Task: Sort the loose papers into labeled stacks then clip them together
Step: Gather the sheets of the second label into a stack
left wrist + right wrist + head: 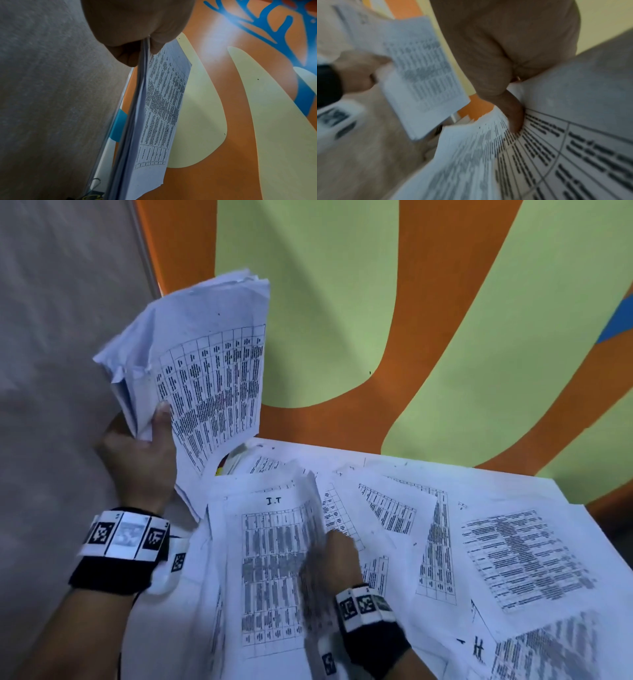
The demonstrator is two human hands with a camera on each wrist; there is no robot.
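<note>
My left hand (144, 446) holds a thick bundle of printed papers (205, 364) upright, off the table's left edge. In the left wrist view the fingers (137, 27) pinch the bundle (154, 108) at its end. Loose sheets with printed tables lie spread over the white table (486, 474). My right hand (329, 563) is on the near pile, blurred. Its thumb (515, 119) presses on the sheets while the sheet marked "I.T" (270, 559) curls up at its right edge beside the hand. The right wrist view also shows the left hand (356, 73) with its bundle (419, 70).
More sheets lie at the right (524, 556) and centre (387, 508), with one hand-marked sheet (479, 648) at the near right. A yellow and red object (227, 465) peeks out from under the papers at the table's back left. An orange and green wall (308, 302) rises behind, with grey floor (51, 337) at the left.
</note>
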